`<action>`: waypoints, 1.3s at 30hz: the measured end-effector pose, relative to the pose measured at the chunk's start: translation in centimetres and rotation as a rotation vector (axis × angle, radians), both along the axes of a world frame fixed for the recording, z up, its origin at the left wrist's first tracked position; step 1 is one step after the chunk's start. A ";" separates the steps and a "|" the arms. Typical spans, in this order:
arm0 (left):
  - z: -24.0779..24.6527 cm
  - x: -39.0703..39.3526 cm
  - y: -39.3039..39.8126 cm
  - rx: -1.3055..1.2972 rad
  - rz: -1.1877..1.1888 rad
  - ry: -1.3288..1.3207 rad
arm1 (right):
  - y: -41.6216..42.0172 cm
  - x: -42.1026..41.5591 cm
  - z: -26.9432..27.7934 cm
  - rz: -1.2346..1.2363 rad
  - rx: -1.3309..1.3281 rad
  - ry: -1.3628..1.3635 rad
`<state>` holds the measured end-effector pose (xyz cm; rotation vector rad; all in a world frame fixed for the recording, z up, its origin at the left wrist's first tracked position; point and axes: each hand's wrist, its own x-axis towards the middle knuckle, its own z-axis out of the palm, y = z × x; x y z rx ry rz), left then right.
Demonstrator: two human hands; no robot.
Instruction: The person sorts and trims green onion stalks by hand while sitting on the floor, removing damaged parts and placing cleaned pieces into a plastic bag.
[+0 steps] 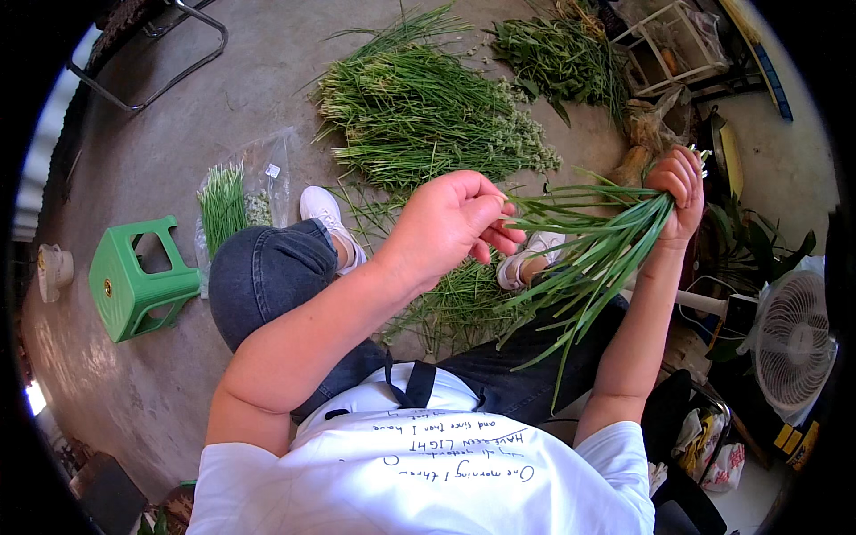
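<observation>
My right hand (pixel 677 192) is closed around a bunch of garlic chives (pixel 595 247), raised over my right leg. Their pale cut ends poke out past the fist, while the long flat leaves droop toward my lap. At the leaf tips on the left, my left hand (pixel 445 227) pinches a thin leaf end between thumb and forefinger. Its other fingers are loosely curled. Beyond my hands, a big heap of green stalks (pixel 414 114) with whitish flower heads covers the floor. Loose green trimmings (pixel 461 301) lie between my feet.
On the left are a green plastic stool (pixel 144 281) and a clear plastic bag (pixel 271 150) with bundled stalks (pixel 224 207). Leafy greens (pixel 555 60) lie at the back right, near a white rack (pixel 669 50). A fan (pixel 796 341) stands close to my right arm.
</observation>
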<state>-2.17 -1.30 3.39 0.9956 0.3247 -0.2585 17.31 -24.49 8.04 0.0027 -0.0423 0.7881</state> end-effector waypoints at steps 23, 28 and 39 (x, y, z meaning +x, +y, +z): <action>-0.4 -0.1 0.6 -0.088 -0.324 0.007 | -1.0 0.8 -0.4 -0.052 -0.009 -0.012; -0.5 -0.1 0.5 -0.067 -0.318 -0.016 | -0.7 0.7 -0.3 -0.022 0.005 0.001; -0.8 0.0 -0.2 -0.130 0.073 0.029 | -0.2 0.7 -0.5 -0.050 -0.021 -0.005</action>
